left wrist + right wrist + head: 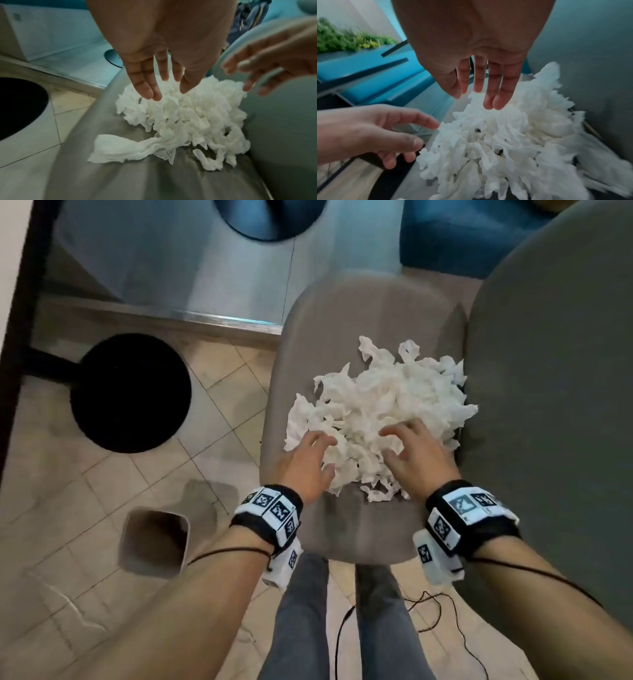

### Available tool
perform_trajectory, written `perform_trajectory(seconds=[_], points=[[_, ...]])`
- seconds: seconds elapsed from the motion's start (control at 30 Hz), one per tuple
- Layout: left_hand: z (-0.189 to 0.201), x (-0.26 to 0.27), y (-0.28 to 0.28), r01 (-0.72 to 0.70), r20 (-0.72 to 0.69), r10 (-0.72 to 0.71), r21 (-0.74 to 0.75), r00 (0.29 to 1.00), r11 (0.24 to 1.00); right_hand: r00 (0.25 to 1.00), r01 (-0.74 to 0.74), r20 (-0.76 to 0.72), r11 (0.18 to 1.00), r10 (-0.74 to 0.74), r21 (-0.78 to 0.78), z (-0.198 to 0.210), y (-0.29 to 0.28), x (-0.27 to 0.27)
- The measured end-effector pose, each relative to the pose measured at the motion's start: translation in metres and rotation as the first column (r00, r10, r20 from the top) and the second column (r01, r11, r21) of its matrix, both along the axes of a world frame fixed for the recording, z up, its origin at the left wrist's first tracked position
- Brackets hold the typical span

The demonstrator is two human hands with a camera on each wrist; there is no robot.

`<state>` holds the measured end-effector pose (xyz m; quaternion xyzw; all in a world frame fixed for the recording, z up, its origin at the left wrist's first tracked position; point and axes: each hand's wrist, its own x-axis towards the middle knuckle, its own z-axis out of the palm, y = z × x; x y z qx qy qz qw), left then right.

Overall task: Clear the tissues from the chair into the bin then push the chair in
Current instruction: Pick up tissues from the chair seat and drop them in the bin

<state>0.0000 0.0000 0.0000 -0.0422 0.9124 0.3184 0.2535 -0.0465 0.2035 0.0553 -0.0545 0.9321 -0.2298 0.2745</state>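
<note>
Left hand (308, 463) and right hand (416, 455) spread, fingers loose, over near edge of tissues (376, 412), holding nothing. Tissues heaped on chair (370, 525) seat. Bin (154, 539) on floor, near left. Risk: loose heap too wide for one scoop, so scraps likely drop on floor.

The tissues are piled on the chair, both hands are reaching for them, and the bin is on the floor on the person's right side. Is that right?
Not quite. The bin stands on the floor on the person's left side, as the head view shows. The rest holds: the tissues are piled on the chair, and the left hand and right hand both reach for them.
</note>
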Motion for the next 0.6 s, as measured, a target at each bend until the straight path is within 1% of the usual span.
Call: perform_trajectory(seconds=[0.07, 0.1, 0.2, 0.23, 0.3, 0.37, 0.43, 0.5, 0.6], points=[[-0.020, -0.010, 0.009, 0.021, -0.006, -0.022, -0.077, 1.000, 0.997, 0.999, -0.024, -0.021, 0.997, 0.026, 0.074, -0.019, -0.008, -0.014], [-0.032, -0.014, 0.015, 0.039, 0.000, -0.039, -0.112, 0.999, 0.993, 0.999, -0.039, -0.007, 0.995, 0.040, 0.094, -0.033, -0.010, -0.019], [-0.049, -0.015, 0.026, 0.090, 0.031, -0.086, -0.183, 0.996, 0.979, 0.996, -0.079, 0.061, 0.987, 0.071, 0.138, -0.060, -0.010, -0.026], [-0.053, -0.015, 0.027, 0.102, 0.028, -0.098, -0.199, 0.995, 0.975, 0.994, -0.094, 0.072, 0.984, 0.084, 0.154, -0.068, -0.006, -0.028], [-0.054, -0.012, 0.029, 0.059, -0.020, -0.064, -0.164, 0.998, 0.985, 0.994, -0.093, 0.070, 0.982, 0.082, 0.166, -0.077, 0.002, -0.031], [-0.048, -0.007, 0.030, -0.058, -0.090, 0.052, -0.063, 0.995, 0.996, 0.998, -0.051, 0.038, 0.994, 0.047, 0.101, -0.078, 0.010, -0.030], [-0.037, -0.003, 0.029, -0.220, -0.154, 0.227, 0.058, 0.962, 0.974, 0.999, 0.046, 0.012, 0.999, -0.046, 0.002, -0.073, 0.019, -0.028], [-0.020, -0.003, 0.026, -0.377, -0.180, 0.400, 0.150, 0.899, 0.914, 0.985, 0.174, 0.019, 0.984, -0.173, -0.044, -0.062, 0.027, -0.030], [-0.004, -0.011, 0.019, -0.585, -0.157, 0.625, 0.237, 0.764, 0.775, 0.940, 0.340, 0.033, 0.936, -0.338, -0.093, -0.039, 0.029, -0.039]])
